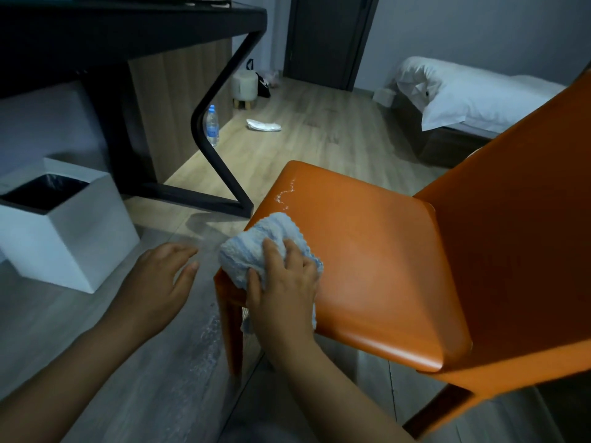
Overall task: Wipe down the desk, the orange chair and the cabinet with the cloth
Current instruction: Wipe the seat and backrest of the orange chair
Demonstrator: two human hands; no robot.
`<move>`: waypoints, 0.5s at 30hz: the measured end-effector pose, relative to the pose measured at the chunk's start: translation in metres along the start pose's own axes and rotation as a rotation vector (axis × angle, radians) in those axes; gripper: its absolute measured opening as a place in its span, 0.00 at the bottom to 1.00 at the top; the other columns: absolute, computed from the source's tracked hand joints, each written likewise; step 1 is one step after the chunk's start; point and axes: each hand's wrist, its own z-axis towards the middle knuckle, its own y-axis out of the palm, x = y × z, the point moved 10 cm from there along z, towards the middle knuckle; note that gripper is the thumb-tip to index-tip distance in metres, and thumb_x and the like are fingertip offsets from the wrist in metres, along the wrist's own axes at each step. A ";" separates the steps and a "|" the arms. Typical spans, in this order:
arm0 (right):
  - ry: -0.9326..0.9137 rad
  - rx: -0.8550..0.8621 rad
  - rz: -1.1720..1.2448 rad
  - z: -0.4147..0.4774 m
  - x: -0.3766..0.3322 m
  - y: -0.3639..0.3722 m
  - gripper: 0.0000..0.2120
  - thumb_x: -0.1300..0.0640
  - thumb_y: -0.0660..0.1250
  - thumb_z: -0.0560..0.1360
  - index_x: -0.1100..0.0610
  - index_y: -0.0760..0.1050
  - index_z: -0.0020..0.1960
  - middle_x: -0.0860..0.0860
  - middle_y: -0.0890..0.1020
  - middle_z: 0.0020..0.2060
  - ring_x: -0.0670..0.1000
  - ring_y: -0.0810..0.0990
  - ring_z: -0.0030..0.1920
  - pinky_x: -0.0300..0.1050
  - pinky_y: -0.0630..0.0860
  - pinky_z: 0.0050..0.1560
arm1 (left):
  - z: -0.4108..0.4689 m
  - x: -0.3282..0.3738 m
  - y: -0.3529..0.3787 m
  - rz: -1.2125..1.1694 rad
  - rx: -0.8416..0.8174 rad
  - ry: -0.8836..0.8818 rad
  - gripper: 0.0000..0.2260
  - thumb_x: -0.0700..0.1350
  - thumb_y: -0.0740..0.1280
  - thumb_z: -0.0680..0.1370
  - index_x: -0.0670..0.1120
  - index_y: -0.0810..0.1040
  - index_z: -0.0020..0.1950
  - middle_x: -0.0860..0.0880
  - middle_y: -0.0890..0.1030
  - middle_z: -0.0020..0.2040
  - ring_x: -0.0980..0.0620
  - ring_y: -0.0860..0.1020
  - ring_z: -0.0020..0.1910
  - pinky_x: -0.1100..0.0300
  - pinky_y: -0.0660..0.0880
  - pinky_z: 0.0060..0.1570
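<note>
The orange chair [377, 251] stands at centre right, its seat facing me and its backrest rising at the right. A light blue cloth [256, 244] lies bunched on the seat's front left corner. My right hand [284, 282] grips the cloth, fingers curled over it, and presses it onto the seat. A streak of wet foam shows on the seat's far left edge. My left hand [160, 282] hovers over the floor to the left of the chair, fingers relaxed, holding nothing. The dark desk [134, 30] spans the upper left.
A white square bin [80, 238] with a black liner stands on the floor at the left. Under the desk's angled black leg [220, 91] is a water bottle [212, 126]. A white rag [263, 125] lies on the floor beyond. A bed [473, 100] is at the far right.
</note>
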 end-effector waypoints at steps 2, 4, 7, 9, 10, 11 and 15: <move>-0.002 -0.026 0.053 0.002 -0.003 0.000 0.24 0.45 0.58 0.80 0.44 0.59 0.74 0.49 0.57 0.76 0.53 0.57 0.70 0.53 0.58 0.71 | 0.000 0.001 -0.003 0.003 0.008 -0.007 0.25 0.56 0.54 0.78 0.40 0.78 0.62 0.44 0.79 0.57 0.44 0.76 0.56 0.52 0.69 0.58; -0.020 -0.054 0.119 0.004 -0.003 -0.003 0.25 0.43 0.59 0.79 0.44 0.60 0.75 0.47 0.57 0.76 0.52 0.55 0.72 0.50 0.55 0.72 | 0.001 0.004 -0.007 0.001 0.019 -0.010 0.24 0.53 0.56 0.77 0.39 0.78 0.62 0.43 0.79 0.57 0.44 0.76 0.57 0.51 0.69 0.59; -0.076 -0.095 0.249 0.005 -0.001 -0.014 0.27 0.40 0.60 0.79 0.45 0.60 0.76 0.46 0.59 0.77 0.49 0.55 0.75 0.48 0.53 0.74 | 0.003 0.013 -0.012 -0.002 0.014 0.005 0.25 0.56 0.54 0.77 0.40 0.78 0.63 0.44 0.79 0.58 0.46 0.76 0.58 0.50 0.70 0.61; -0.079 -0.090 0.390 0.007 0.009 -0.030 0.27 0.42 0.63 0.78 0.46 0.62 0.75 0.46 0.62 0.76 0.46 0.58 0.75 0.47 0.58 0.75 | 0.005 0.021 -0.015 -0.020 0.017 0.000 0.27 0.58 0.54 0.77 0.42 0.76 0.65 0.45 0.77 0.61 0.46 0.74 0.60 0.54 0.68 0.61; -0.075 -0.058 0.455 0.007 0.018 -0.042 0.26 0.43 0.63 0.78 0.47 0.65 0.74 0.47 0.66 0.74 0.44 0.62 0.74 0.47 0.62 0.74 | 0.006 0.026 -0.016 -0.033 0.022 -0.002 0.28 0.59 0.54 0.76 0.42 0.74 0.67 0.45 0.76 0.64 0.47 0.73 0.62 0.57 0.66 0.61; -0.079 0.002 0.487 0.008 0.028 -0.057 0.25 0.44 0.63 0.77 0.49 0.69 0.72 0.47 0.70 0.71 0.43 0.67 0.71 0.46 0.67 0.71 | 0.007 0.032 -0.018 -0.053 0.031 -0.002 0.29 0.60 0.54 0.76 0.44 0.72 0.70 0.46 0.74 0.66 0.47 0.72 0.64 0.58 0.65 0.61; -0.061 0.178 0.363 0.012 0.073 -0.098 0.15 0.54 0.66 0.77 0.52 0.77 0.64 0.47 0.79 0.60 0.42 0.75 0.59 0.43 0.73 0.59 | 0.014 0.073 -0.024 -0.108 0.041 0.082 0.35 0.67 0.53 0.73 0.51 0.60 0.77 0.50 0.68 0.71 0.51 0.67 0.69 0.58 0.63 0.63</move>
